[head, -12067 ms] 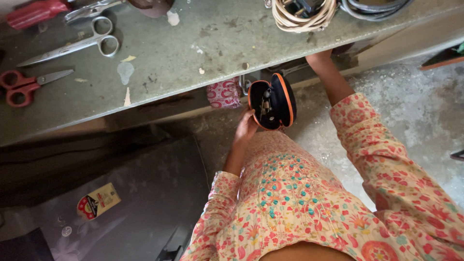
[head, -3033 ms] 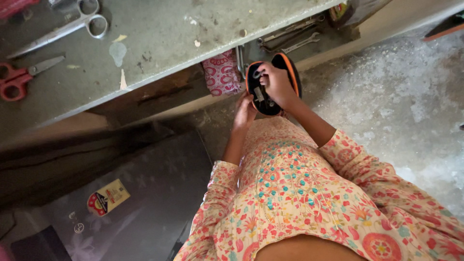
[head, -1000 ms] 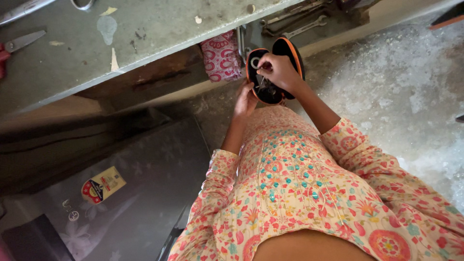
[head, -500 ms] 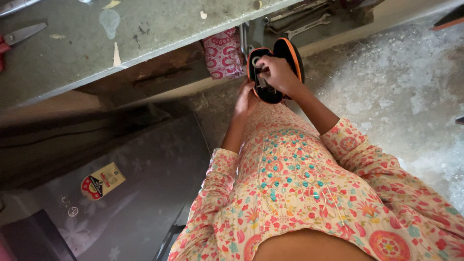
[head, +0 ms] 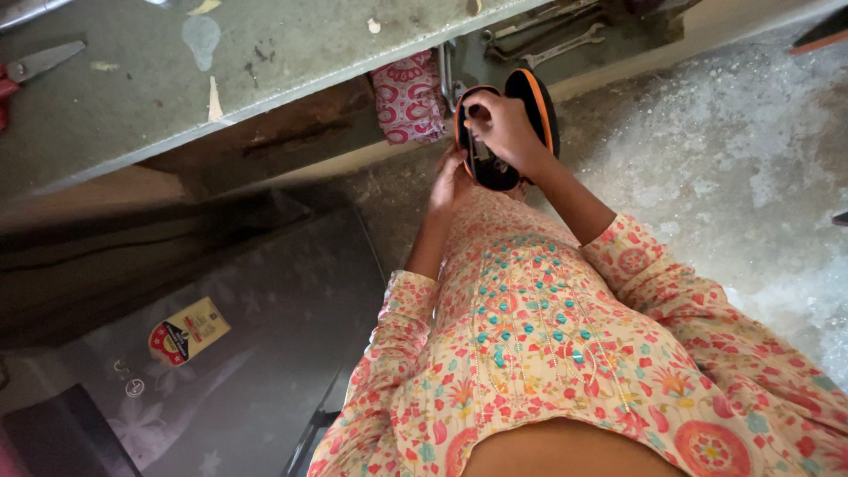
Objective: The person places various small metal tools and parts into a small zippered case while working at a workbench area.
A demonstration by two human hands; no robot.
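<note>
Upper centre, below bench point(head: 265, 53) edge: left hand point(head: 450, 177) cups open black-orange case point(head: 530, 106) | right hand point(head: 503, 132) pinched on small metal piece inside | keep case level, lift slowly.

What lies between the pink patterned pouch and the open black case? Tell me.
In the head view, a metal tool hangs between the pink patterned pouch and the open black case.

The setting is a workshop. A worn, stained grey workbench point(head: 265, 62) carries scissors point(head: 40, 64) and scraps, spanners point(head: 556, 42) lie on a shelf beneath it, and the floor point(head: 733, 150) is rough bare concrete.
</note>
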